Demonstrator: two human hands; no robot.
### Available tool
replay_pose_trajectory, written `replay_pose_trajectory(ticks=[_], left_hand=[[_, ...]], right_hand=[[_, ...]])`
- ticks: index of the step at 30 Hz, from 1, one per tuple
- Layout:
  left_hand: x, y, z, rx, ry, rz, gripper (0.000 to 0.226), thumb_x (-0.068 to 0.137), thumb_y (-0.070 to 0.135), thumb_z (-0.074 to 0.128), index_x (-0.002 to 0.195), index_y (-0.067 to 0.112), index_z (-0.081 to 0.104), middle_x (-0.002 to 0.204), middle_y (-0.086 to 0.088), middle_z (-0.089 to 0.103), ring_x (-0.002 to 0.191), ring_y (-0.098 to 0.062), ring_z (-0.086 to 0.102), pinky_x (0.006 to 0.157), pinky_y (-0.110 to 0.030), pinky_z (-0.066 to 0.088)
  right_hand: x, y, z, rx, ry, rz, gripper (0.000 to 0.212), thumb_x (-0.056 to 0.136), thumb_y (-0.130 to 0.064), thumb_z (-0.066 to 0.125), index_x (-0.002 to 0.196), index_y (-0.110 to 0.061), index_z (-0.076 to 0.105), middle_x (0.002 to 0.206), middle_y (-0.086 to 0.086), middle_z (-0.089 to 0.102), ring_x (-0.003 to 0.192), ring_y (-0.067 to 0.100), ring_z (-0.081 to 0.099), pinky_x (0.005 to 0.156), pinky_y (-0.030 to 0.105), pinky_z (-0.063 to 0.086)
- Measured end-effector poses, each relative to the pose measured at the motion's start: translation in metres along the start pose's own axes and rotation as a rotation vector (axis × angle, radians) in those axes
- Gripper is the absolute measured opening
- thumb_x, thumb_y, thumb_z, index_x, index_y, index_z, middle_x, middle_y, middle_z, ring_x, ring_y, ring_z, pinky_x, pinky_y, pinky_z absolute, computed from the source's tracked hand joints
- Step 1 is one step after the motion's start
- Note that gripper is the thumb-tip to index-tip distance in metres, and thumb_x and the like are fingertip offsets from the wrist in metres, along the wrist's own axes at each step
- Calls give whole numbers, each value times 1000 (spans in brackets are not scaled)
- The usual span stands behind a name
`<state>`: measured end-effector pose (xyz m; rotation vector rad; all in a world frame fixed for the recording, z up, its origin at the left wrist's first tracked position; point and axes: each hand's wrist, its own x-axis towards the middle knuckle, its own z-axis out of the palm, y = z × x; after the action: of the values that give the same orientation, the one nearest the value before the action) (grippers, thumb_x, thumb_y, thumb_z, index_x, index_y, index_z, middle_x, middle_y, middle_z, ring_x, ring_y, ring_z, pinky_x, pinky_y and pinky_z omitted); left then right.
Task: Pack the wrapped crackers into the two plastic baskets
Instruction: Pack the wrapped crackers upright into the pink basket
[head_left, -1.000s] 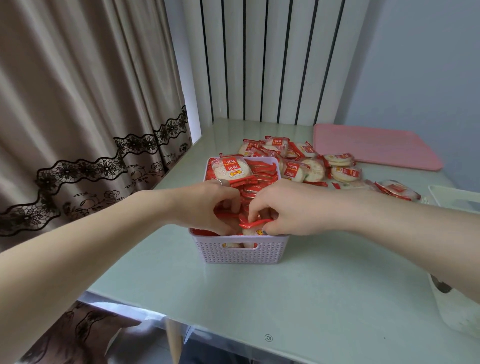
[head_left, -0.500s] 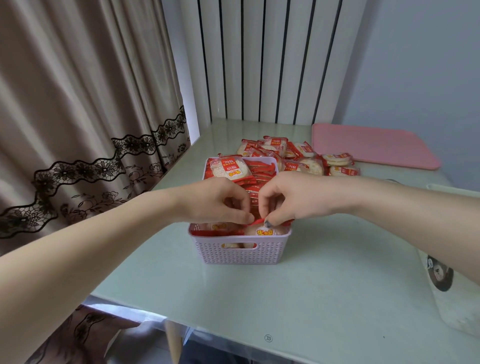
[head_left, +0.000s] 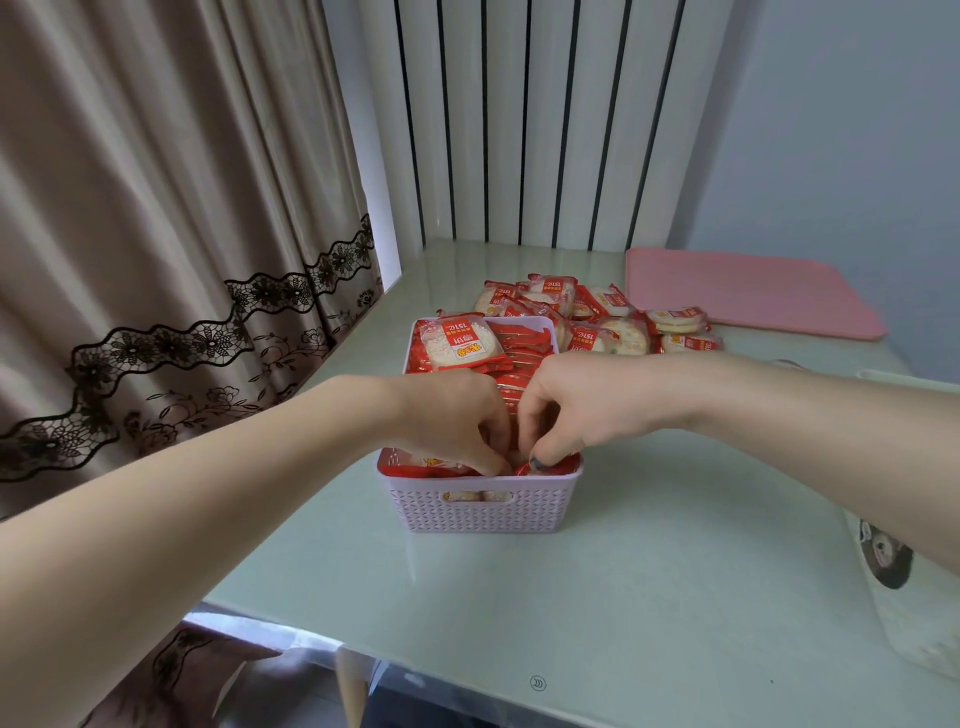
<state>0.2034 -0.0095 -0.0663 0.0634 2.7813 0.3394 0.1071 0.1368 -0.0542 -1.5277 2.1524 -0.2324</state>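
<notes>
A: Two hands over one basket (head_left: 483, 506), lilac, sitting mid-counter (head_left: 649, 571). Packed near full with red-wrapped crackers (head_left: 460, 345), most stood on edge in rows; one lies flat on top at the far end.

B: Hand positions?

A: Left hand (head_left: 447, 415) and right hand (head_left: 576, 405) meet at the near end of the basket, fingers curled down among the wrappers. Right fingertips pinch a red wrapper edge just inside the near rim. Left fingers are bent against the packs beside it; whether they actually grip one, cannot tell.

B: Loose stock?

A: A heap of wrapped crackers (head_left: 597, 317) lies on the counter just behind the basket, touching or nearly touching its far wall. A pink mat (head_left: 753, 293) sits beyond, toward the right wall.

B: Second basket?

A: A pale container rim (head_left: 906, 376) shows at the right edge, behind the right forearm, mostly hidden. Curtain (head_left: 156, 234) hangs on the left.
</notes>
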Motion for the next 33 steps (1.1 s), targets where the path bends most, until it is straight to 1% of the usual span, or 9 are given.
replay_pose_trajectory(ticks=[10, 14, 16, 18, 21, 24, 27, 29, 33], left_hand=[[-3, -5, -1, -77, 30, 15, 15, 88, 38, 71, 78, 28, 73, 71, 16, 65, 67, -2, 57, 64, -17, 44], [-9, -37, -21, -284, 351, -77, 15, 90, 35, 69, 82, 22, 69, 71, 7, 65, 64, -6, 56, 65, -27, 47], [-6, -57, -23, -242, 522, -211, 13, 93, 36, 65, 91, 23, 64, 82, 3, 67, 75, -15, 61, 69, -33, 49], [-1, -73, -18, -154, 551, -327, 20, 91, 35, 66, 104, 19, 63, 95, 1, 67, 85, -20, 60, 73, -31, 49], [7, -82, -6, -99, 543, -301, 28, 84, 30, 73, 108, 18, 66, 100, 0, 69, 82, -18, 57, 76, -28, 46], [10, -84, -1, -109, 600, -244, 22, 81, 29, 73, 100, 23, 65, 89, 7, 68, 73, -11, 57, 72, -28, 48], [8, -82, -2, -153, 649, -198, 20, 80, 24, 74, 94, 23, 59, 83, 11, 64, 71, -1, 56, 63, -17, 41], [1, -82, -7, -191, 653, -190, 23, 80, 24, 76, 93, 20, 57, 85, 10, 62, 75, -3, 56, 62, -14, 38], [-25, -87, -13, -253, 475, -160, 39, 72, 43, 80, 96, 21, 58, 94, 7, 60, 86, -13, 58, 70, -26, 46]], right_hand=[[3, 4, -2, 94, -5, 54, 7, 81, -16, 76, 87, -19, 81, 80, -10, 76, 68, -1, 65, 67, 19, 54], [18, 4, -20, 204, 269, 163, 13, 85, -24, 74, 95, -16, 76, 80, -9, 69, 68, 3, 59, 51, 11, 41], [33, 5, -21, 233, 407, 283, 27, 86, -30, 72, 102, -8, 70, 91, 2, 70, 76, 12, 63, 51, 22, 43], [52, 3, -17, 294, 452, 381, 40, 82, -39, 74, 107, -10, 65, 99, 5, 69, 88, 20, 66, 64, 27, 48], [76, 1, -5, 367, 486, 456, 60, 62, -57, 72, 109, -21, 64, 98, -1, 70, 88, 22, 67, 80, 36, 57], [85, -2, 1, 402, 565, 496, 60, 58, -50, 76, 107, -20, 61, 96, -1, 67, 91, 24, 66, 82, 40, 56], [81, -4, -7, 665, 660, 447, 47, 65, -26, 83, 103, -18, 57, 100, 1, 63, 94, 23, 63, 88, 44, 56], [71, -6, -17, 799, 745, 351, 50, 57, -22, 82, 100, -22, 57, 103, 3, 63, 98, 23, 64, 89, 48, 56], [36, -20, -28, 632, 695, 155, 48, 54, -24, 79, 94, -29, 54, 98, 5, 70, 92, 30, 69, 84, 53, 57]])
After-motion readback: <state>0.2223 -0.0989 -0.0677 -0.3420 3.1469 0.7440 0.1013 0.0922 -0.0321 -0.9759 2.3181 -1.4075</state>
